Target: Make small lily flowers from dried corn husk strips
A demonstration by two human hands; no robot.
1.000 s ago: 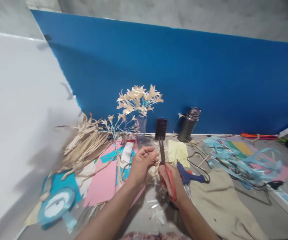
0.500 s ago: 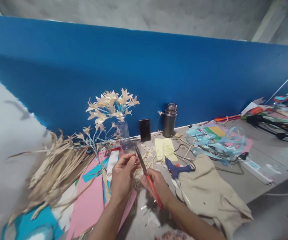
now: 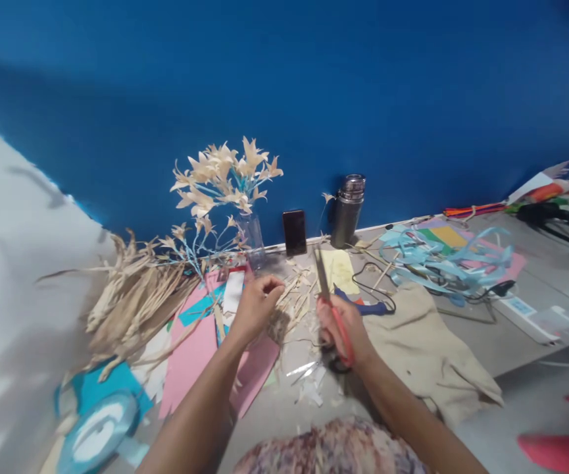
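In my right hand [image 3: 346,329] is a pair of red-handled scissors [image 3: 342,334], blades pointing up and away from me. My left hand [image 3: 257,304] hovers to its left, fingers curled in; whatever they hold, if anything, is hidden. Beneath and between both hands lie dry straw-coloured scraps [image 3: 298,296]. Beyond the left hand, cream husk-like flowers [image 3: 225,174] on blue stems stand in a clear bottle [image 3: 251,240]. A blue glue gun [image 3: 373,308] lies partly behind my right hand, by a yellow paper sheet [image 3: 346,266].
Dried husks [image 3: 136,303] and pink sheets [image 3: 185,375] cover the left side. A phone [image 3: 295,232] and a steel flask [image 3: 349,210] stand against the blue wall. To the right are beige cloth [image 3: 427,342], tangled blue ribbon [image 3: 481,263] and a white power strip [image 3: 525,319].
My hands have moved apart: the right, with the scissors, has shifted right, away from the left. The view has tilted downward.
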